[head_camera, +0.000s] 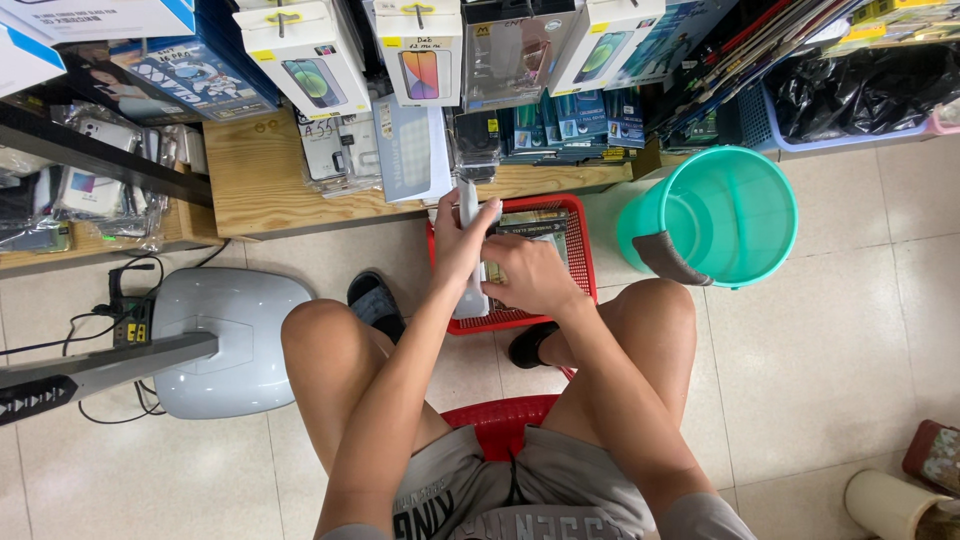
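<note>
A: hands first. what's each one on?

B: left hand (462, 235) is wrapped round a slim pale phone-shaped piece (470, 250), thumb side toward the camera, fingers closed on its upper half. right hand (530, 275) curled shut on the lower part of the same piece, knuckles up. the two hands sit together, touching or as good as

A: axis of the piece?

B: long axis runs away from the person, top end toward the wooden shelf edge (300, 215), bottom end down toward the knees. near upright, slightly tilted. can't tell phone from case or cover, too much of it is behind the fingers

A: which hand's nearer?

B: both on it. left has the top, right has the bottom and side

A: what's under it?

B: red mesh basket (575, 215) on the tiled floor (820, 370), directly below the hands, far rim just beside the shelf edge. a flat dark packet (535, 225) lies in it, near the far rim, just past the right hand

A: around that?

B: teal plastic bucket (720, 215) right of the basket, near its right rim, grey patch on its wall. grey fan base (235, 340) left of the left knee, cable strip (130, 320) at its left edge. boxed phone accessories (420, 50) hang above the shelf. person sits on a red stool (500, 420), black sandals either side of the basket's near rim
</note>
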